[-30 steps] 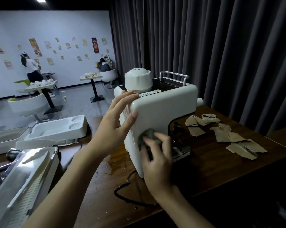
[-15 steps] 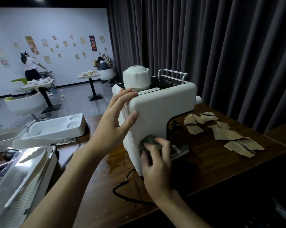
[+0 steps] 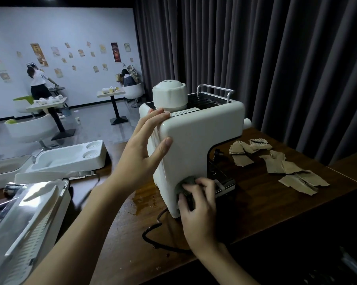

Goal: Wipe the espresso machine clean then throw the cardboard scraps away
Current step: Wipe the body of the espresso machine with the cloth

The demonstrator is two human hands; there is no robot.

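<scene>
One white machine [image 3: 202, 140] stands on the dark wooden bench [image 3: 255, 204]. The left hand [image 3: 140, 153] lies flat on its upper corner, fingers spread, grasping nothing. The right hand [image 3: 198, 204] presses one grey cloth [image 3: 185, 183] low on its side, fingers clenched round it. About seven cardboard scraps [image 3: 276, 163] lie on the bench just right of the machine.

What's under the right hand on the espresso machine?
A grey cloth, pressed by the right hand against the espresso machine low on its white side. Most of the cloth is covered by fingers.
</scene>
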